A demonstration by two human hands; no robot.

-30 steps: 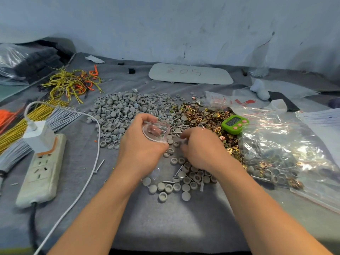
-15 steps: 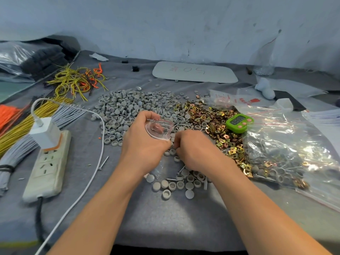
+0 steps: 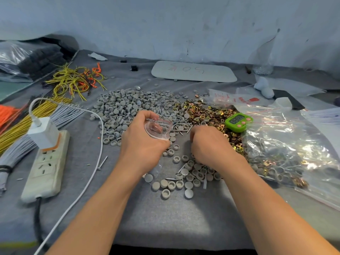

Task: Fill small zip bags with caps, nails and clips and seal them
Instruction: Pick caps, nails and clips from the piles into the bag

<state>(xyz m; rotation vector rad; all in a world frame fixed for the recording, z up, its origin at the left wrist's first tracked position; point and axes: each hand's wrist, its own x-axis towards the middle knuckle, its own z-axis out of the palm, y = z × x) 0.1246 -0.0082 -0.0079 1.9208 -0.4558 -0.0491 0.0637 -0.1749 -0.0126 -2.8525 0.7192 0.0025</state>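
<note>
caps (image 3: 125, 105) left of clips (image 3: 206, 113), nails (image 3: 181, 126) between, timer (image 3: 238, 122) right of clips

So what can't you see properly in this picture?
All in the head view:
What, if anything, the right hand holds: its own back hides the curled fingers.
Whether the small zip bag in the left hand has anything inside: glare on clear plastic.
Numbers on the green timer: too small and blurry.

One head-worn wide-angle view, forward and down, close above the grey table (image 3: 165, 218), wall (image 3: 184, 24) beyond.
</note>
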